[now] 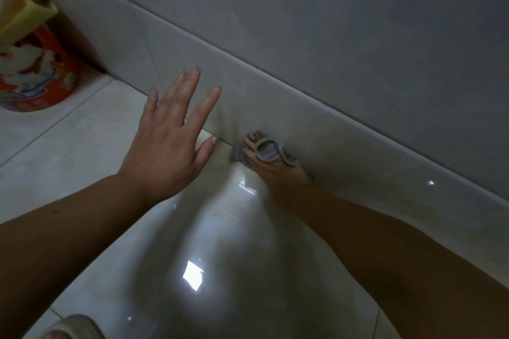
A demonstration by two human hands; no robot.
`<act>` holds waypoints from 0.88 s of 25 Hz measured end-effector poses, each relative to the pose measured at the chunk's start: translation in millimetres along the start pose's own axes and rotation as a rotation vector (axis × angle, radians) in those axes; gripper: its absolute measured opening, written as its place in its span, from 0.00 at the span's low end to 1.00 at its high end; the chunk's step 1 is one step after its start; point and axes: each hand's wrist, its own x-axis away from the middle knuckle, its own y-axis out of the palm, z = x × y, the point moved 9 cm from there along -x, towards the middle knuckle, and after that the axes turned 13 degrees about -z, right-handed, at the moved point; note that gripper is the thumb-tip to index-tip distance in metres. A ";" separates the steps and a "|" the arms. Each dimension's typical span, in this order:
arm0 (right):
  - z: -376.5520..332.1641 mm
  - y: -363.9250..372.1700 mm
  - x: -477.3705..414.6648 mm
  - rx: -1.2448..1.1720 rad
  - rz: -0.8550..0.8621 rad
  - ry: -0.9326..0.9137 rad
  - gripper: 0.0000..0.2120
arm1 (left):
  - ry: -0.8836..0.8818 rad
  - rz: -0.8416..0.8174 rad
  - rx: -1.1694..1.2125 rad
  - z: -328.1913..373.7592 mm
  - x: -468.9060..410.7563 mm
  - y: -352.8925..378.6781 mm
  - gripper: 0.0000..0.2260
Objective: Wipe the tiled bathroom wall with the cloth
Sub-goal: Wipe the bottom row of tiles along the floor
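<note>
Because the camera looks steeply down, the tiled wall (358, 22) fills the far and right part of the view: grey tiles above, a paler skirting band (344, 146) below, a ridge between them. The glossy floor (82, 151) takes the near and left part and meets the band along a diagonal joint.

The left hand (170, 140) is spread, its fingers straight and apart. The fingertips appear to rest on the skirting band and the thumb tip lies at the joint. This is probably a brace for a crouched body, leaving the other arm free to work.

The right hand (278, 170), just right of the left, has its fingers curled round the cloth (265, 150). It presses the cloth against the foot of the band, right at the floor joint. The cloth is grey-brown and bunched, with a hem looping over the fingers; bunching likely gives a firm pad for pressure in the corner.

A red printed container (41, 71) stands on the floor at the far left against the wall, a yellow object (24, 16) above it, both well apart from the hands. A slipper (71, 326) shows at the near left edge.

Judged from the hand's position, the lowest strip of wall is the part in hand. No soil or wet trace shows clearly enough to tell how much is done.
</note>
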 end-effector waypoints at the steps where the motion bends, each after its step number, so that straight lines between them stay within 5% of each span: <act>1: 3.3 6.1 10.2 -0.025 -0.064 -0.029 0.23 | 0.002 -0.007 0.003 2.4 0.1 1.7 0.30; 3: 17.6 16.5 38.7 -0.079 -0.136 -0.068 0.21 | 0.024 -0.015 0.001 9.7 -2.2 3.6 0.30; 5: 28.4 22.6 79.9 0.219 -0.130 -0.137 0.23 | 0.038 -0.018 0.005 18.2 -4.4 3.7 0.30; 9: 86.9 23.1 177.5 0.559 -0.053 0.025 0.24 | 0.086 -0.007 0.031 39.7 -2.0 -1.3 0.30; 11: 95.1 -6.0 194.6 0.451 -0.014 0.105 0.26 | 0.093 -0.010 0.039 44.8 -0.2 -1.9 0.30; 16: 44.7 -71.4 166.4 0.548 0.367 0.093 0.25 | 0.121 -0.010 0.052 62.4 5.1 -3.5 0.30; 20: 59.3 -2.9 139.2 0.617 0.070 0.061 0.26 | 0.142 -0.044 0.039 76.0 3.4 6.2 0.30; 22: 90.2 15.8 174.7 0.665 0.050 0.082 0.25 | 0.156 -0.053 0.040 81.3 -0.1 10.5 0.30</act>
